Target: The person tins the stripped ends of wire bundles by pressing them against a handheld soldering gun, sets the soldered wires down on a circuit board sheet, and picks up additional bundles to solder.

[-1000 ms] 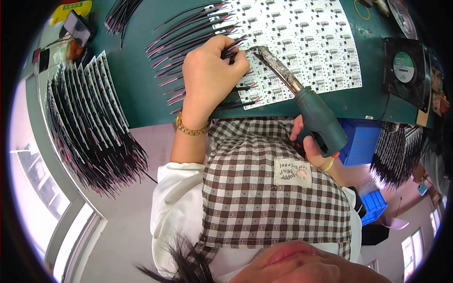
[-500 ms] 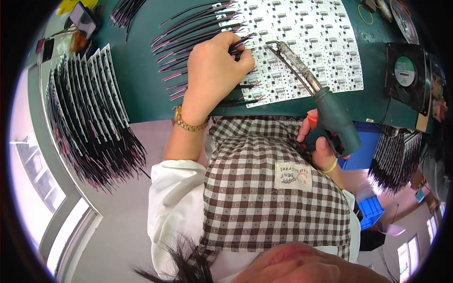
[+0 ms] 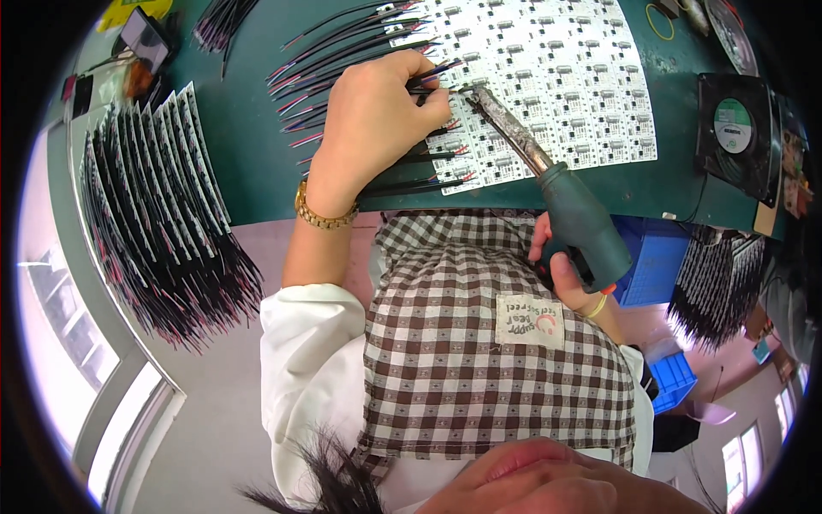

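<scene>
A white sheet of printed circuit boards (image 3: 565, 90) lies on the green table (image 3: 244, 146). Along its left edge runs a row of black cables (image 3: 330, 53) with red, blue and white wire ends. My left hand (image 3: 372, 128) is closed in a pinch on one black cable, its end held at the sheet's left part. A dark green soldering gun (image 3: 586, 223) is gripped by my right hand (image 3: 561, 274) around its handle. The gun's metal tip points left and meets, or nearly meets, the sheet just beside my left fingertips; exact contact is too small to tell.
Wired board strips (image 3: 158, 197) hang over the table's left edge, and more strips (image 3: 719, 283) hang at the right. A black fan (image 3: 732, 128) stands at the right. A cable bundle (image 3: 223, 26) lies at the far left. A blue crate (image 3: 655, 261) sits below the table edge.
The soldering gun has moved left and slightly down, bringing its tip close to my left fingertips. My left hand has shifted a little left, still pinching the cable.
</scene>
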Motion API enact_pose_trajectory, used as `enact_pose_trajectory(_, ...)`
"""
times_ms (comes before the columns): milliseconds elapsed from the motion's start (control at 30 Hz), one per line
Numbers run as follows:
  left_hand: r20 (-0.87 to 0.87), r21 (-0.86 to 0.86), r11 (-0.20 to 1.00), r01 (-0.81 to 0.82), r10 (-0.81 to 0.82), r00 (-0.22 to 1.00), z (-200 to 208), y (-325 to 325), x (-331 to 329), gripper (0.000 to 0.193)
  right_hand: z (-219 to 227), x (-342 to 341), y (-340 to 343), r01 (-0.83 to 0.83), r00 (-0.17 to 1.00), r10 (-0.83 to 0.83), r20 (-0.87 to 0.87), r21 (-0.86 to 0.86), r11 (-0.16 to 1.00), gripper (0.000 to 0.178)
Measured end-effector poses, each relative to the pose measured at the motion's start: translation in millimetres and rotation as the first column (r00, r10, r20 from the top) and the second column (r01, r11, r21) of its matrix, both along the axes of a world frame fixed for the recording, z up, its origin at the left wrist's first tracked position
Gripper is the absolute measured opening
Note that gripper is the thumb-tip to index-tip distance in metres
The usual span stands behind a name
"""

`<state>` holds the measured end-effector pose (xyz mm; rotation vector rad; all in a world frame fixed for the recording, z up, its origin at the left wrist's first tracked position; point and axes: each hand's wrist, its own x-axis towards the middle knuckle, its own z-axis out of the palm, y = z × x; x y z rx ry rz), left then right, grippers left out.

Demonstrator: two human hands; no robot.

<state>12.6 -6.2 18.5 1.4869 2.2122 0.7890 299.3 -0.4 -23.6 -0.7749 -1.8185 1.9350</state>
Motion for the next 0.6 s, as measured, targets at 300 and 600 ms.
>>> enact_pose_trajectory(300, -0.019, -0.007, 1.000, 0.019, -0.019, 1.000, -4, -2, -2, 0.019, 9, -6, -4, 0.056, 0.998, -0.061, -0.017, -0.191, 0.980, 0.050)
enact_pose_trajectory(600, -0.035, -0.063, 0.996, 0.061, -0.063, 0.997, 2, -4, -1, 0.019, 6, -3, -4, 0.101, 0.974, -0.134, -0.185, -0.179, 0.979, 0.051)
